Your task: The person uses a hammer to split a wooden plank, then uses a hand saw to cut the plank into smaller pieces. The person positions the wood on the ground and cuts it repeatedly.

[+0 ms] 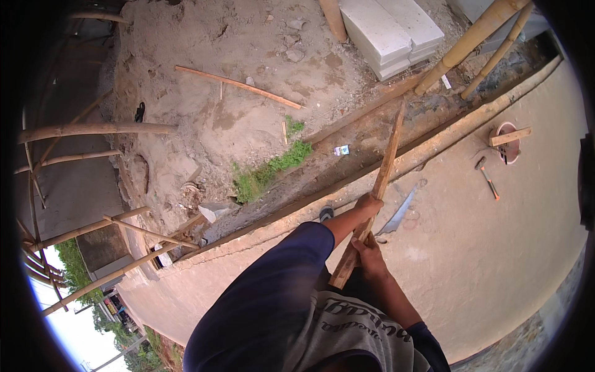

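My left hand [368,204] is closed around a long wooden plank [388,156], which runs from beside my body out over the drainage channel [322,160]. My right hand [368,253] grips the same plank lower down, nearer my body. Just right of the plank, a hand saw blade [401,209] lies on the concrete surface. Farther right are a hammer [487,178] with an orange and black handle and a pinkish bucket [511,150] with a short board [520,134] across it. My left foot [326,213] shows near the channel's edge.
Bamboo scaffold poles [93,129] stand at the left and upper right [462,46]. White blocks [372,28] are stacked beyond the channel. A thin wooden strip [240,87] lies on the sandy ground, with grass [260,173] along the channel. A concrete ledge edge [434,149] borders the channel.
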`<move>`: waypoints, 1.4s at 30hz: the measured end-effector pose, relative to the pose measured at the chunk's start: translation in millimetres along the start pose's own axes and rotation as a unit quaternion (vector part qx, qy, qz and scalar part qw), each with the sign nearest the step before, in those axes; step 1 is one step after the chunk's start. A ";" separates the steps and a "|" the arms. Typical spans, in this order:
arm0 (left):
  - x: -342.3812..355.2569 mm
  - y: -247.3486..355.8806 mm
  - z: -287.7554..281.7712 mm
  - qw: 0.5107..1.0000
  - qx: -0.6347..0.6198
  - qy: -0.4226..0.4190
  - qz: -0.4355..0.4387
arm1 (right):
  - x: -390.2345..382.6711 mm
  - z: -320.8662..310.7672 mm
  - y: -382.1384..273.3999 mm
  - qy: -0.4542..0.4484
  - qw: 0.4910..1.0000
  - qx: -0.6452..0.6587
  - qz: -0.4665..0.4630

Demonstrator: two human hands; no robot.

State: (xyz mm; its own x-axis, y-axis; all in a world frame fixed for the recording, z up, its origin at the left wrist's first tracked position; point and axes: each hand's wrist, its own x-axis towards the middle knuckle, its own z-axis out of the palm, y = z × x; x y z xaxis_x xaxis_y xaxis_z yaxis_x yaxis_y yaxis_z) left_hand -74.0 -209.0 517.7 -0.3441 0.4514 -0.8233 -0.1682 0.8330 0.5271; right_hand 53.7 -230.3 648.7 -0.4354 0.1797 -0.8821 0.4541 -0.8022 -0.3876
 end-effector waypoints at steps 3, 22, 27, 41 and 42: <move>34.8 28.7 48.3 0.997 -0.064 0.041 -0.020 | -10.6 -28.9 -40.8 0.062 0.997 0.026 -0.031; -5.9 -146.3 -250.6 0.956 0.265 -0.013 -0.127 | -4.1 -325.5 -122.9 0.301 0.674 -0.674 -0.024; 96.6 -31.9 -230.8 0.933 0.360 0.017 -0.018 | 38.3 -374.0 -180.8 0.294 0.621 -0.724 -0.061; 431.9 242.8 -78.8 0.828 0.409 -0.046 0.381 | 82.0 -332.8 -312.4 0.441 0.383 -0.785 -0.206; 460.5 232.7 -51.6 0.791 0.452 -0.100 0.401 | 88.2 -313.6 -314.8 0.465 0.368 -0.778 -0.209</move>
State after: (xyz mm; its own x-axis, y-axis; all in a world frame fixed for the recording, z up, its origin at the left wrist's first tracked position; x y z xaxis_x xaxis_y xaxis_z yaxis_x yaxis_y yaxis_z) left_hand -319.3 176.2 272.1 0.1621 0.9167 -0.3653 0.7900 0.1013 0.6047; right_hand 116.1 216.6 609.0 -0.5951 0.7988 -0.0880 0.7084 0.5731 0.4120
